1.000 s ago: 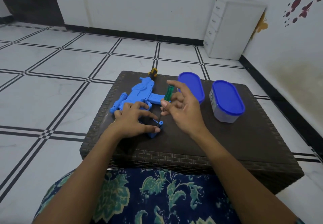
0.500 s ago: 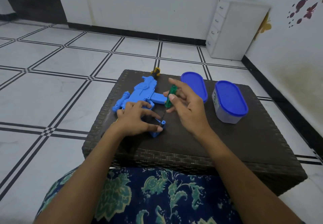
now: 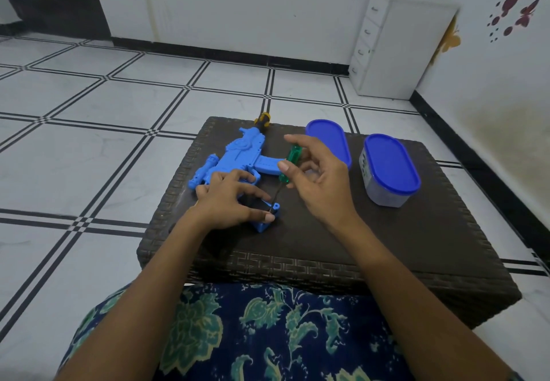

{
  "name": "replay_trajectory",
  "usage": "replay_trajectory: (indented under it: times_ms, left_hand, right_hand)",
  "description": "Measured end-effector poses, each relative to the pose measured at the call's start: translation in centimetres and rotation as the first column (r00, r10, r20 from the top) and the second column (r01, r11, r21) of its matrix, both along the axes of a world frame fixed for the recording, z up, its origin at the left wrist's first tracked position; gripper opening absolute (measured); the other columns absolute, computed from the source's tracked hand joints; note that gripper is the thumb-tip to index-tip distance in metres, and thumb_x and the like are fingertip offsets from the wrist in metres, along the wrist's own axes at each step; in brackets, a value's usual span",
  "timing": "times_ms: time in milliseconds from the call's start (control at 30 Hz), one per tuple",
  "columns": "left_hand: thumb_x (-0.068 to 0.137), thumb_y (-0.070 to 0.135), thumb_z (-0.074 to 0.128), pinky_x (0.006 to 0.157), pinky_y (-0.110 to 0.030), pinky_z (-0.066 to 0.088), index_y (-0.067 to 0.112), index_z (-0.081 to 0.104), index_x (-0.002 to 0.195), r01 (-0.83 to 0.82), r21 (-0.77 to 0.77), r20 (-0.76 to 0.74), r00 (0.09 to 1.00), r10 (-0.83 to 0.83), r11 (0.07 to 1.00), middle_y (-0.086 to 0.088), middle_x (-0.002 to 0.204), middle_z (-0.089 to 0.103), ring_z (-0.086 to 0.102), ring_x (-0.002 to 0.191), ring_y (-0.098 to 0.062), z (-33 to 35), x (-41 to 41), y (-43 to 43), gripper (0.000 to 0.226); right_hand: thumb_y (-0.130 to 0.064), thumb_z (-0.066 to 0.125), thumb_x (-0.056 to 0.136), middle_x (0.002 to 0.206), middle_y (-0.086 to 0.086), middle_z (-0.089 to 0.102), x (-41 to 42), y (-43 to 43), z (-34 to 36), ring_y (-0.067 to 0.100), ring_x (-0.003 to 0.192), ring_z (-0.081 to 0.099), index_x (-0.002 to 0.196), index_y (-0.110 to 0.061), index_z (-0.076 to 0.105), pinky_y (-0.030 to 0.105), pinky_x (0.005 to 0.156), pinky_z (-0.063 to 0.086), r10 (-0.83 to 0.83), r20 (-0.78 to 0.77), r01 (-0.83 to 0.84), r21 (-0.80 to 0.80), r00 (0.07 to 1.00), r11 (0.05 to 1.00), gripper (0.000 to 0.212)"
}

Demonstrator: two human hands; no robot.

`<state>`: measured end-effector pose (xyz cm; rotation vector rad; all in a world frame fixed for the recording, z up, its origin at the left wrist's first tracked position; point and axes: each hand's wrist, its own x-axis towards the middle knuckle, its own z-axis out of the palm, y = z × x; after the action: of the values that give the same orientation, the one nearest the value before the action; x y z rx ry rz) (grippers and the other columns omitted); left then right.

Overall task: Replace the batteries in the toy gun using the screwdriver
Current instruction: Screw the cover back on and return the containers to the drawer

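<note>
Counting, we find one blue toy gun (image 3: 238, 157), one green screwdriver (image 3: 290, 163) and two blue-lidded containers (image 3: 390, 169) on the wicker table (image 3: 416, 246). Our left hand (image 3: 229, 202) presses on the gun's grip with fingers spread. Our right hand (image 3: 318, 181), just right of the gun, pinches the screwdriver's handle, its tip at the grip's butt. Both containers stand right of the gun, and a yellow-black handle (image 3: 263, 120) pokes out behind it.
</note>
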<state>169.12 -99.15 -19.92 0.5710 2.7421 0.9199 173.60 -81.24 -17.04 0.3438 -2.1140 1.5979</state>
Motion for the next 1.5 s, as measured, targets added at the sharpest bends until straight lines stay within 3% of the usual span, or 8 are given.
replay_trajectory:
  times_ms: [167,567,800,967,1100,1200,1367,1500]
  left_hand:
    - [0.06,0.064,0.076,0.109,-0.048,0.018,0.06,0.061,0.081,0.011,-0.006,0.007,1.0,-0.011,1.0,0.023,0.128,0.04,0.022,0.127,-0.011,0.1,-0.1,0.0,0.026]
    - [0.062,0.063,0.074,0.092,-0.034,0.012,0.054,0.065,0.099,0.047,-0.06,0.01,0.999,-0.046,0.997,0.022,0.133,0.037,0.021,0.127,-0.011,0.3,-0.1,-0.2,0.039]
    - [0.06,0.061,0.077,0.104,-0.04,0.018,0.057,0.065,0.088,0.017,-0.022,0.036,0.999,-0.016,1.0,0.024,0.129,0.039,0.023,0.123,-0.009,0.3,-0.2,-0.1,0.03]
    - [0.057,0.065,0.076,0.107,-0.046,0.02,0.061,0.063,0.081,0.03,-0.013,0.044,0.999,-0.029,0.999,0.025,0.126,0.039,0.024,0.122,-0.009,0.2,-0.3,-0.2,0.028]
    - [0.052,0.067,0.076,0.109,-0.047,0.02,0.063,0.063,0.078,0.018,0.023,0.052,0.998,-0.019,1.0,0.026,0.124,0.04,0.025,0.123,-0.009,0.0,-0.4,-0.2,0.029]
    - [0.056,0.063,0.078,0.107,-0.045,0.019,0.059,0.065,0.082,0.019,0.016,0.044,0.999,-0.019,1.0,0.026,0.126,0.04,0.024,0.122,-0.008,0.2,-0.3,-0.1,0.029]
    - [0.059,0.062,0.077,0.108,-0.045,0.017,0.057,0.067,0.088,0.017,-0.007,0.033,0.999,-0.016,1.0,0.026,0.126,0.039,0.023,0.125,-0.009,0.0,-0.5,-0.2,0.032]
    - [0.052,0.069,0.074,0.109,-0.048,0.019,0.062,0.065,0.085,0.022,0.011,0.044,0.999,-0.023,1.0,0.026,0.125,0.039,0.025,0.126,-0.01,-0.2,-0.7,-0.2,0.035]
  right_hand:
    - [-0.003,0.064,0.092,0.11,0.009,0.068,0.0,0.1,-0.1,0.016,0.097,0.069,0.129,-0.011,0.059,0.029,0.066,0.061,0.019,0.019,-0.018,-0.037,1.0,0.999,0.038]
    - [-0.002,0.074,0.084,0.084,0.001,0.059,-0.2,0.7,0.0,0.012,0.072,0.066,0.112,-0.011,0.063,0.021,0.059,0.058,-0.051,0.03,0.054,-0.106,0.998,0.993,0.031]
    - [-0.003,0.067,0.09,0.103,0.014,0.067,0.0,0.7,0.0,0.021,0.088,0.071,0.116,-0.011,0.059,0.03,0.058,0.06,-0.01,0.035,0.014,-0.113,0.999,0.994,0.029]
    - [-0.009,0.067,0.091,0.093,-0.007,0.066,0.0,0.8,-0.1,0.018,0.07,0.072,0.121,-0.014,0.064,0.043,0.057,0.061,-0.045,0.013,0.045,-0.004,0.999,0.999,0.031]
    - [-0.006,0.071,0.088,0.089,-0.001,0.067,0.1,1.0,-0.1,0.005,0.074,0.068,0.122,-0.008,0.064,0.026,0.057,0.06,-0.054,0.004,0.054,-0.023,0.999,0.998,0.035]
    - [-0.002,0.067,0.09,0.098,0.01,0.068,0.1,0.9,-0.1,0.008,0.08,0.067,0.123,-0.008,0.064,0.027,0.06,0.06,-0.037,-0.006,0.037,-0.01,0.999,0.999,0.034]
    - [-0.008,0.076,0.083,0.083,-0.003,0.061,0.2,1.1,0.1,0.01,0.063,0.061,0.11,-0.012,0.066,0.029,0.056,0.06,-0.098,-0.02,0.099,0.011,0.995,0.995,0.029]
    - [-0.008,0.076,0.083,0.091,0.006,0.066,0.2,1.3,0.0,0.018,0.083,0.069,0.113,-0.012,0.064,0.027,0.058,0.06,-0.057,0.02,0.057,-0.03,0.998,0.998,0.033]
